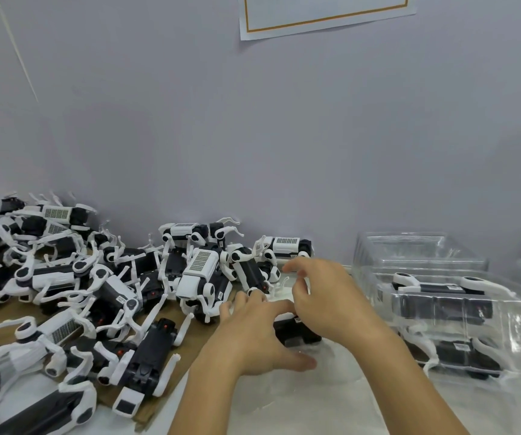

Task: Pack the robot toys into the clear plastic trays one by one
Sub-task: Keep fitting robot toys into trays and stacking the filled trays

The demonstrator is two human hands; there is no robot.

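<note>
- At far left, a jumbled pile of black-and-white robot toys (64,277) lies on a sheet of brown cardboard (190,343). They are dog-shaped, with white legs sticking out at all angles, and many lie on their sides or backs.
- The pile runs along the pale grey wall (253,136) toward the centre. There one white toy with a grille on top (201,271) stands above the others.
- My left hand (253,337) reaches forward in the centre. Its fingers are curved over the near left side of one black-and-white toy (297,331), with the thumb spread below. This grip touches the toy, but I cannot tell how firmly it is clamped.
- That toy sits low between my two hands, just past the cardboard's edge on the white surface (331,403). It seems to rest in a clear tray (319,353), whose outline is hard to make out.
- My right hand (325,296) arches over the toy's far side. Its fingers are bent and partly spread, their tips down by the toy's white legs.
- To the right stands a stack of clear plastic trays (441,309). At least two packed toys (441,299) show through the plastic, one above the other.
- An unfilled clear tray (410,249) sits behind the stack, against the wall.
- High on the wall hangs a white paper with an orange border (325,17), partly cut off by the top edge.
</note>
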